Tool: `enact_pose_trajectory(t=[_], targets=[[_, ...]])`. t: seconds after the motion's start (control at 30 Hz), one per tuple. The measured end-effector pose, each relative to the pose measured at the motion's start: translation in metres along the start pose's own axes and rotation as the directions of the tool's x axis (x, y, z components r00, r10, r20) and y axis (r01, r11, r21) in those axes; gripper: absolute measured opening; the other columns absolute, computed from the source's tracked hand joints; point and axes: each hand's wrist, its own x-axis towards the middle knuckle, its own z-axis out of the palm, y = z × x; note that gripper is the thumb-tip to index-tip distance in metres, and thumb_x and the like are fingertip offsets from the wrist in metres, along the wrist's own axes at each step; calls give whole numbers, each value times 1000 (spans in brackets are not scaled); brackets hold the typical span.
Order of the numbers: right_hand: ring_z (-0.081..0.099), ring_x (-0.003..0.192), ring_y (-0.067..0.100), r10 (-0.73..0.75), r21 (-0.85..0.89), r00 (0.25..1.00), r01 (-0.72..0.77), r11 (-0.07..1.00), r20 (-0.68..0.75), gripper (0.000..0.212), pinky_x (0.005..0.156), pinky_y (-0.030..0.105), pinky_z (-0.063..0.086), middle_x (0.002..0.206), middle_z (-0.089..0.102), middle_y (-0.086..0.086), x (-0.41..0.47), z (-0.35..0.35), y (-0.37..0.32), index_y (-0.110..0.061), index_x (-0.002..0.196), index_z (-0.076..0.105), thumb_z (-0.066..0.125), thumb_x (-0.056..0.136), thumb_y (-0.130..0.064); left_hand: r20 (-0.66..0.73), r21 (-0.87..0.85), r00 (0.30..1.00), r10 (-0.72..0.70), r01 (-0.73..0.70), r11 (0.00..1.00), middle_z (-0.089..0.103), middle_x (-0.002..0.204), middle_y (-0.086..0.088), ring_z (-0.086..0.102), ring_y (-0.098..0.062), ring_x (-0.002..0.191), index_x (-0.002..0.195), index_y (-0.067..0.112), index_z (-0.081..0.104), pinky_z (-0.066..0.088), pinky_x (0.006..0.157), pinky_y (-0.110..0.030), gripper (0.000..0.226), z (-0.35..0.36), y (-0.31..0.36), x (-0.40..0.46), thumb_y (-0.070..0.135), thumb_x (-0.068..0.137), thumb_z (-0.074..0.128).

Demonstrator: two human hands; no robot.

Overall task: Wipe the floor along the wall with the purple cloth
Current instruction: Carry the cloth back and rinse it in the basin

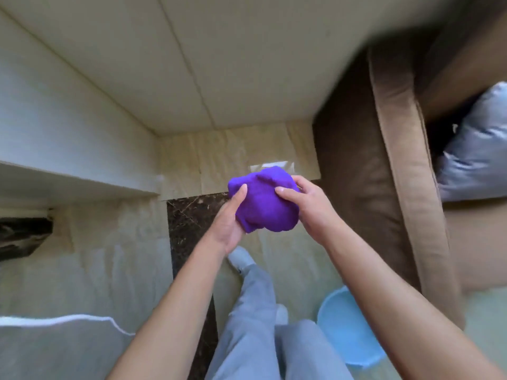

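Meanwhile, both hands, left hand [229, 226] and right hand [307, 207], are gripping the bunched purple cloth [264, 200] above the floor [109, 256]; stepping back risks kicking the blue basin [343, 325] at five o'clock.

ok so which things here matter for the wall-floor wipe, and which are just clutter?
In play:
- bunched purple cloth, held off the floor
- left hand and right hand, both gripping it
- glossy beige floor tiles at the foot of the wall
- cream panelled wall

Lying about:
- brown upholstered sofa
- silvery grey cushion
- light blue plastic basin, possibly for rinsing
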Motion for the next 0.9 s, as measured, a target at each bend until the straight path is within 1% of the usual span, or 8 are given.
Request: enact_pose_trajectory(t=[0.13, 0.23, 0.33, 0.4, 0.5, 0.6, 0.73, 0.9], targets=[[68, 100, 27, 27, 122, 998, -20, 992, -57, 30, 89, 44, 51, 115, 72, 20, -41, -56, 32, -8, 114, 67, 72, 86, -17, 192, 145, 964, -185, 159, 977, 70, 124, -11, 69, -25, 108, 128, 18, 66, 53, 93, -43, 45, 38, -44, -1, 33, 86, 71], [66, 95, 27, 46, 161, 986, -20, 987, -162, 31, 80, 44, 47, 105, 70, 15, -67, -89, 60, -7, 112, 66, 72, 85, -20, 182, 285, 960, -214, 157, 946, 71, 120, -13, 68, -28, 103, 128, 15, 66, 52, 85, -43, 41, 58, -73, -1, 22, 87, 66], [69, 100, 26, 75, 235, 955, -5, 972, -288, 38, 81, 45, 53, 118, 68, 9, -101, -115, 96, -11, 126, 59, 69, 91, -22, 182, 401, 956, -230, 141, 905, 72, 118, -14, 69, -28, 100, 127, 11, 67, 54, 80, -41, 43, 75, -107, -9, 21, 85, 69], [70, 109, 22, 93, 294, 948, 0, 956, -305, 46, 88, 47, 57, 126, 68, 3, -139, -129, 133, -21, 135, 54, 69, 92, -28, 198, 467, 942, -271, 152, 871, 70, 122, -16, 68, -29, 104, 131, 8, 64, 55, 85, -43, 47, 87, -141, -29, 22, 87, 70], [69, 111, 16, 94, 430, 960, 29, 902, -263, 38, 92, 43, 56, 129, 69, -1, -192, -149, 184, -32, 130, 59, 68, 93, -30, 211, 561, 899, -384, 210, 801, 65, 133, -21, 64, -33, 116, 134, 6, 62, 47, 104, -50, 48, 100, -193, -56, 26, 91, 70], [69, 104, 16, 116, 481, 926, 77, 873, -358, 39, 91, 36, 55, 121, 72, 3, -250, -173, 242, -27, 129, 62, 69, 92, -16, 189, 682, 852, -488, 243, 690, 66, 132, -20, 62, -35, 123, 131, 7, 64, 46, 108, -50, 44, 116, -258, -80, 26, 92, 70], [70, 93, 14, 239, 447, 813, 28, 894, -531, 33, 89, 35, 55, 103, 75, -1, -311, -212, 315, -21, 117, 67, 74, 87, -11, 171, 826, 798, -578, 203, 525, 72, 123, -15, 67, -28, 115, 125, 7, 68, 53, 103, -42, 34, 139, -349, -102, 19, 93, 69], [68, 92, 20, 393, 477, 657, -58, 877, -643, 37, 88, 34, 55, 105, 73, 7, -337, -246, 393, -17, 119, 65, 76, 84, -10, 84, 989, 815, -573, 4, 150, 74, 114, -12, 70, -27, 109, 120, 8, 71, 55, 96, -36, 35, 157, -438, -92, 17, 87, 77]])
